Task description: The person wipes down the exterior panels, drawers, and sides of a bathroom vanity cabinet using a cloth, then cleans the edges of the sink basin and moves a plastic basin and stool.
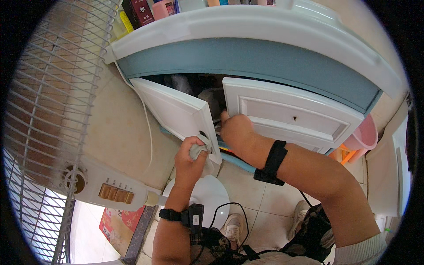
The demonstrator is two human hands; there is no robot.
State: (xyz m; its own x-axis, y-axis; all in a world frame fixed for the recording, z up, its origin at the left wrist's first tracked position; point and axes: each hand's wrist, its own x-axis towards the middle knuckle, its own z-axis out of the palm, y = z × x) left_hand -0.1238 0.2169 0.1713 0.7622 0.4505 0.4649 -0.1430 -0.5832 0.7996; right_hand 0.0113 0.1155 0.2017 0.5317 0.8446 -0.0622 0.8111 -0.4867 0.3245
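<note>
My left hand [189, 162] grips a crumpled grey-white cloth [200, 150] at the free edge of the left cabinet door [172, 107], beside its dark handle. This white door stands ajar, swung outward. At the gap between the doors is my right hand [237, 131], by the inner edge of the right cabinet door [291, 109], a white panelled one. Its fingers are mostly hidden, so whether they hold anything does not show. Pale items [212, 99] and a clear plastic bag [181, 83] are dimly visible inside the dark cabinet.
A standing fan's wire cage [49, 92] is close on the left, its round white base [212, 190] on the tiles. A white cord [145, 116] hangs beside the cabinet. Bottles and boxes [140, 13] line the white countertop [251, 23]. A pink basin [366, 134] stands right.
</note>
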